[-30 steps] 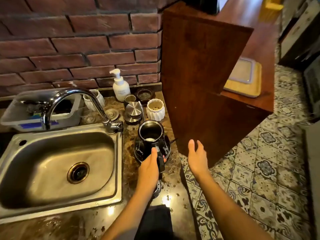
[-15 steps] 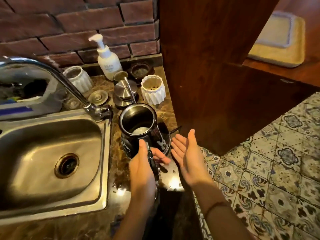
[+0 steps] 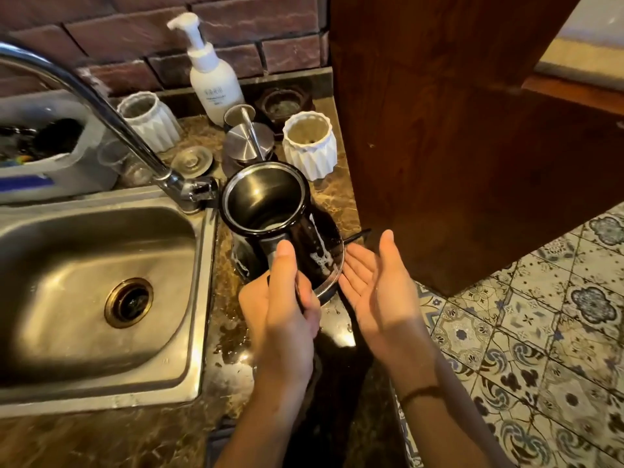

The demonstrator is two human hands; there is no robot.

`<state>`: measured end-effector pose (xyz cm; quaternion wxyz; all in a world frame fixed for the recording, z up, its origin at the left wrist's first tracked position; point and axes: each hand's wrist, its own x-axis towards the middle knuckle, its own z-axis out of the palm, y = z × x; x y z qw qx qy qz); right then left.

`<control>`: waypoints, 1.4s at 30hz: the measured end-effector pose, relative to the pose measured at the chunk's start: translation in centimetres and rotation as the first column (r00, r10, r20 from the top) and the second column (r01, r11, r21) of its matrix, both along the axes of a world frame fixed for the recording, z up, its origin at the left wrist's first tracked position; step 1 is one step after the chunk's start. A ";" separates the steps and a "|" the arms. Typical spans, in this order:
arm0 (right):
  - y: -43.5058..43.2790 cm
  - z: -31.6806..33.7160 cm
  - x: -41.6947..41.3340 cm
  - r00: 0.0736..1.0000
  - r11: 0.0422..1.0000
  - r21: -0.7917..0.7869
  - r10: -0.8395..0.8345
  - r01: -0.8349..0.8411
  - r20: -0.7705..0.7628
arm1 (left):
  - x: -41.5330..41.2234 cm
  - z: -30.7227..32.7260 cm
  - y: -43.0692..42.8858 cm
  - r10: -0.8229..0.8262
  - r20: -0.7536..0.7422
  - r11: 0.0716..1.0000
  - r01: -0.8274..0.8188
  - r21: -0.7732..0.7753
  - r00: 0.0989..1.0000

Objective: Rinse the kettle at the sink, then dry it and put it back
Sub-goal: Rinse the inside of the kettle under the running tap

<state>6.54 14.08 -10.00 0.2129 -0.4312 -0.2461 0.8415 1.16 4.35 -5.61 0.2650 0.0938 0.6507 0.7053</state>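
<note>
A black kettle (image 3: 266, 207) with no lid is tilted toward the sink, lifted partly off its round base (image 3: 332, 278) on the counter. A whitish streak runs down its right side. My left hand (image 3: 283, 309) is wrapped around the kettle's handle, thumb up along it. My right hand (image 3: 378, 285) is open, palm turned left, just right of the kettle and base, not touching them. The steel sink (image 3: 101, 282) lies to the left, dry, under a curved tap (image 3: 111, 119) with no water running.
Behind the kettle stand a steel lid (image 3: 248, 143), two white ribbed cups (image 3: 310, 143), a white pump bottle (image 3: 212, 76) and a sink strainer (image 3: 192, 160). A grey tub (image 3: 50, 153) sits back left. A wooden panel (image 3: 456, 130) rises close on the right; tiled floor lies beyond.
My left hand has tipped and lifted the kettle off its base toward the sink. My right hand has come in beside it with the palm open. The view has moved closer.
</note>
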 end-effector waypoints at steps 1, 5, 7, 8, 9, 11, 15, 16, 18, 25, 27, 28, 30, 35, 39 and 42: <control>-0.1 0.3 0.0 1.000 1.000 -0.007 0.000 0.000 -0.001 | -0.1 0.1 -0.2 -0.004 -0.031 1.000 0.004 0.000 1.000; -0.3 0.8 0.2 1.000 0.999 -0.035 0.004 -0.004 -0.010 | -0.4 0.7 -0.7 -0.010 -0.121 1.000 0.008 -0.018 0.993; -0.5 1.0 0.4 1.000 0.999 -0.040 0.006 -0.006 -0.002 | -0.5 0.9 -1.0 -0.003 -0.125 1.000 0.001 -0.013 0.992; -0.6 1.2 0.6 1.000 0.999 -0.046 0.002 -0.002 0.002 | -0.4 1.0 -1.1 0.000 -0.119 1.000 -0.001 -0.014 0.993; -0.6 1.3 0.7 1.000 0.999 -0.054 -0.002 0.002 0.003 | -0.4 1.0 -1.2 0.001 -0.112 1.000 -0.003 -0.017 0.994; -0.7 1.6 0.7 1.000 0.997 -0.077 -0.009 0.009 -0.002 | -0.3 1.2 -1.3 -0.008 -0.111 1.000 0.007 -0.010 0.994; -1.2 2.3 0.9 1.000 0.991 -0.129 -0.028 0.026 -0.011 | -0.4 1.9 -1.5 -0.030 -0.136 0.999 0.035 0.035 0.990; -1.3 2.5 1.0 0.999 0.991 -0.132 -0.032 0.031 -0.008 | -0.5 2.1 -1.6 -0.031 -0.144 0.998 0.037 0.041 0.989; -1.6 2.8 1.2 0.999 0.989 -0.145 -0.041 0.039 -0.012 | -0.4 2.6 -1.8 -0.031 -0.143 0.998 0.039 0.051 0.989; -2.6 4.8 1.5 1.000 0.989 -0.145 -0.004 0.002 -0.014 | 0.1 4.8 -3.3 -0.037 -0.168 0.997 0.046 0.055 0.985; -3.2 5.7 1.6 0.999 0.990 -0.135 0.027 -0.029 -0.017 | 0.0 5.5 -4.0 -0.020 -0.168 0.999 0.028 0.042 0.986; -3.4 6.1 1.7 0.999 0.991 -0.128 0.035 -0.038 -0.021 | 0.0 5.8 -4.2 -0.020 -0.178 0.999 0.025 0.028 0.984; -4.0 6.9 1.8 0.999 0.992 -0.114 0.046 -0.048 -0.019 | 0.1 6.5 -5.0 -0.026 -0.210 1.000 0.028 0.008 0.977; -5.6 8.5 1.7 0.998 0.995 -0.086 0.055 -0.053 0.022 | 0.2 8.0 -6.8 -0.030 -0.260 0.999 0.032 0.003 0.965; -7.4 10.3 1.7 0.998 0.996 -0.076 0.057 -0.054 0.033 | 0.5 9.2 -8.2 -0.016 -0.268 1.000 0.020 0.010 0.963; -8.8 11.5 1.6 0.996 0.995 -0.065 0.077 -0.073 0.053 | 0.7 10.1 -9.6 -0.007 -0.279 1.000 0.011 0.011 0.960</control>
